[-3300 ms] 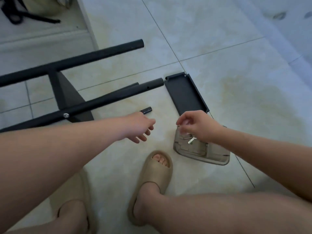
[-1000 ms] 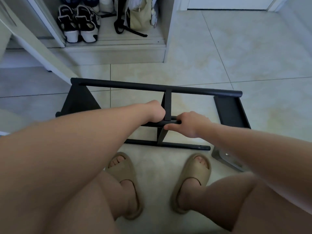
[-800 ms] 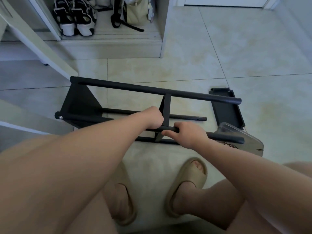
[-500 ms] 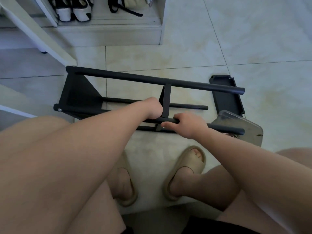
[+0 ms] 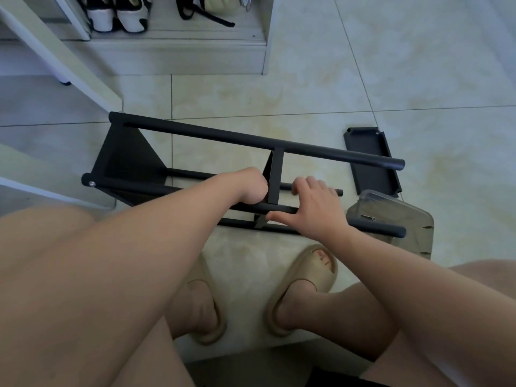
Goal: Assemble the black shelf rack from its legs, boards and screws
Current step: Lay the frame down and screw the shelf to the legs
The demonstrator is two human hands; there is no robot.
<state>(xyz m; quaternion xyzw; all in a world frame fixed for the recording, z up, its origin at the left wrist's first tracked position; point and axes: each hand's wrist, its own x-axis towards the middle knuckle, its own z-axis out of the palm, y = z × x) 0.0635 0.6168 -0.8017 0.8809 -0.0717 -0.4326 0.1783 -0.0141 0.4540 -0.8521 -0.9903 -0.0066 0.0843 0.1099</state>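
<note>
Rack: the black rack (image 5: 195, 132) lies on its side on the tiled floor (image 5: 307, 90), just past the person's feet.
Legs: the far leg (image 5: 349, 155) and the near leg (image 5: 374, 226) both run left to right along the top of the rack. Two more bars show lower down between them, closer to the floor.
End board: the end board (image 5: 125, 160) sits between the legs at the left end. A silver screw head (image 5: 90, 184) shows on the near leg's left tip.
Middle board: the middle board (image 5: 276, 174) stands upright between the far and near legs, roughly halfway along.
Loose board: the loose board (image 5: 365, 142) lies flat on the floor at the right end, and the far leg's tip crosses over it.
Left hand: the left hand (image 5: 251, 185) is a fist wrapped round the near leg, right up against the left side of the middle board.
Right hand: the right hand (image 5: 312, 208) lies over the near leg just right of the middle board. Its fingers are loose and a bit spread, not wrapped round anything, and the thumb stretches left along the leg toward the board's bottom corner.
Tray: a clear plastic tray (image 5: 418, 219) sits on the floor by the near leg's right end, just beside the loose board. One small screw (image 5: 367, 217) is visible inside.
Feet: tan slippers (image 5: 312, 275) are planted on the floor on the near side of the rack.
Background: black-and-white shoes (image 5: 117, 15) sit on a low shelf at the top left.
</note>
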